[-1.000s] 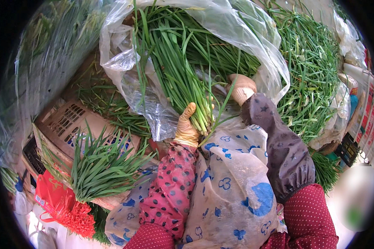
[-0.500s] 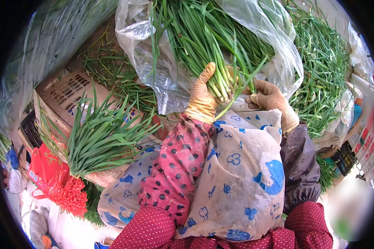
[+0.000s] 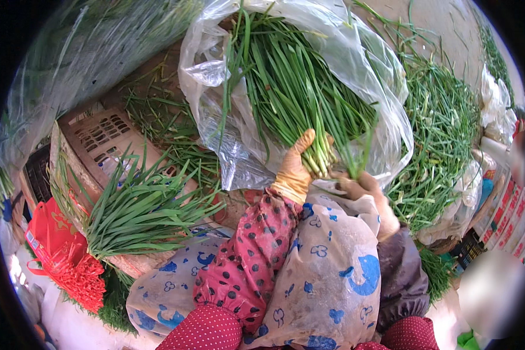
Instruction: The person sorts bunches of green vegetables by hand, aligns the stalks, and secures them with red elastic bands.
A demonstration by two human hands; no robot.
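Observation:
My left hand (image 3: 294, 170), in a yellowish glove, is closed around the pale stem ends of a bunch of garlic chives (image 3: 315, 131). The bunch's green leaves point away from me, over a large open clear plastic bag (image 3: 398, 140) with more chives in it. Just right of the stems, my right hand (image 3: 368, 197), in a tan glove, is closed with a few chive leaves (image 3: 356, 163) rising from its fingers. Its fingertips are partly blurred. Both hands are above my lap, which a pale apron (image 3: 326, 274) with blue prints covers.
A trimmed chive bunch (image 3: 137, 216) lies on an upturned, dirty plastic crate (image 3: 102, 134) at left. Beside it hangs a red bag (image 3: 52, 233) with red strands (image 3: 84, 283). Loose chives (image 3: 434, 134) are heaped at right, near a dark crate (image 3: 469, 248).
The view has shifted, so the hands and bag sit lower in it. My right hand has moved closer to the left hand and the stem ends. The left hand keeps its hold.

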